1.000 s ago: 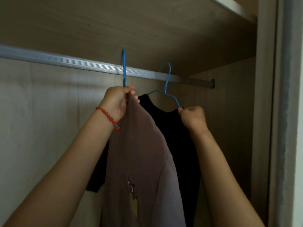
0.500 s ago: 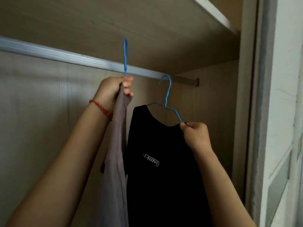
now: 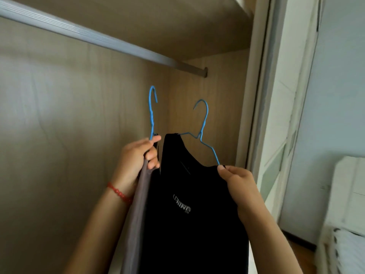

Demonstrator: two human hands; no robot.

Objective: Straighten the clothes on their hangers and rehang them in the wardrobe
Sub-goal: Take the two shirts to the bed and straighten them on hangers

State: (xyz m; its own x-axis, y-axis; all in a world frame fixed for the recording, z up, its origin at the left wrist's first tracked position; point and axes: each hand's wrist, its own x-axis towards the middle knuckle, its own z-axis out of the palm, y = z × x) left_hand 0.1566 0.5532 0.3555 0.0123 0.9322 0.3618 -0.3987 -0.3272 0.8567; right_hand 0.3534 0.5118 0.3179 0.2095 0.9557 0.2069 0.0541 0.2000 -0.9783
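My left hand (image 3: 136, 159) grips the neck of a blue wire hanger (image 3: 152, 113) that carries a grey-brown shirt (image 3: 136, 214), seen edge-on. My right hand (image 3: 235, 180) pinches the right shoulder of a black shirt (image 3: 189, 224) with white lettering, together with the end of its own blue wire hanger (image 3: 203, 123). Both hooks hang free in the air, well below the metal wardrobe rail (image 3: 98, 39). The black shirt sits crooked, with the hanger's right arm bare above the collar.
The wardrobe's wooden back panel (image 3: 59, 125) and side wall (image 3: 207, 95) enclose the space. A shelf runs above the rail. The door frame (image 3: 262, 95) stands to the right, with a white bed (image 3: 347, 204) beyond it.
Both hangers have come off the rail and dropped lower. My hands have moved down and toward me with the two shirts. The view has swung right.
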